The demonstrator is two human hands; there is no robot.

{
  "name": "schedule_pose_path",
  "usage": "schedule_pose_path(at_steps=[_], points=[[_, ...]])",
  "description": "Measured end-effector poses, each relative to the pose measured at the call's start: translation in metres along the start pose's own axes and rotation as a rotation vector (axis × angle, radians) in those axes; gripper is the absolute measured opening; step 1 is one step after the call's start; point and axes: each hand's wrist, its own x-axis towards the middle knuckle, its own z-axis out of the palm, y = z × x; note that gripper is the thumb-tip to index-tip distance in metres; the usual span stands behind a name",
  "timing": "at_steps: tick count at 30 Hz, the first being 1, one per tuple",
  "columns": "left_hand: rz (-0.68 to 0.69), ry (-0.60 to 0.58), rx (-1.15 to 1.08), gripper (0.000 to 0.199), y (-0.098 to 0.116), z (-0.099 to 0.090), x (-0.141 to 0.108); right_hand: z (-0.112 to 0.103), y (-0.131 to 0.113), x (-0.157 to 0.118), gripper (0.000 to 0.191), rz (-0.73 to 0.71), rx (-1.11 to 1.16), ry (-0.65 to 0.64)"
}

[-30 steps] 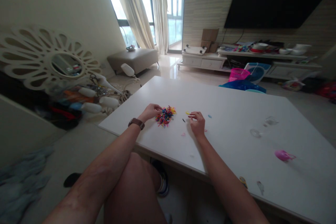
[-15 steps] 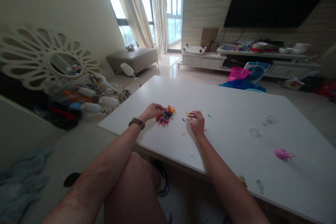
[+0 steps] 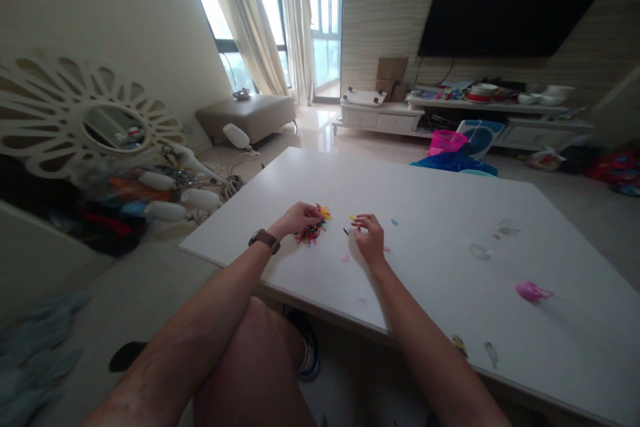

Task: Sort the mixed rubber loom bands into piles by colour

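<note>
A pile of small coloured loops, like rubber bands (image 3: pixel 309 235), lies on the white table (image 3: pixel 430 213). Over it is my left hand (image 3: pixel 300 217), palm down, its fingers pressed together at the upper part of the pile; what they pinch, if anything, is hidden. My right hand (image 3: pixel 370 237) rests to the right of the pile, fingers curved and apart from the thumb, with nothing visible between them. Near its fingertips lie a yellow band (image 3: pixel 352 217) and a short black band (image 3: pixel 346 231). A blue band (image 3: pixel 395 221) and a pink one (image 3: pixel 345 258) lie singly nearby.
On the table's right side are a pink egg-shaped item (image 3: pixel 531 291), a clear ring-like piece (image 3: pixel 480 251) and a small clear item (image 3: pixel 491 353). A small yellow figure (image 3: pixel 459 345) lies by the near edge. Beyond the table stands a pink basket (image 3: pixel 447 142).
My left hand has shifted slightly over the pile and covers more of its upper part. My right hand's fingers have parted a little. The whole view has turned slightly.
</note>
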Motion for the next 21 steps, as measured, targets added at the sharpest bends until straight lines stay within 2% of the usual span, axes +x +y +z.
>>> schedule_pose_path(at_steps=[14,21], points=[[0.040,-0.020,-0.002,0.030,-0.0034,0.0072,0.0053,0.0014,0.0039,-0.0005,0.030,-0.027,0.025,0.012],[0.034,-0.028,0.046,0.026,0.0043,0.0105,0.0039,0.0020,0.0050,-0.0012,0.029,-0.046,0.029,-0.017]])
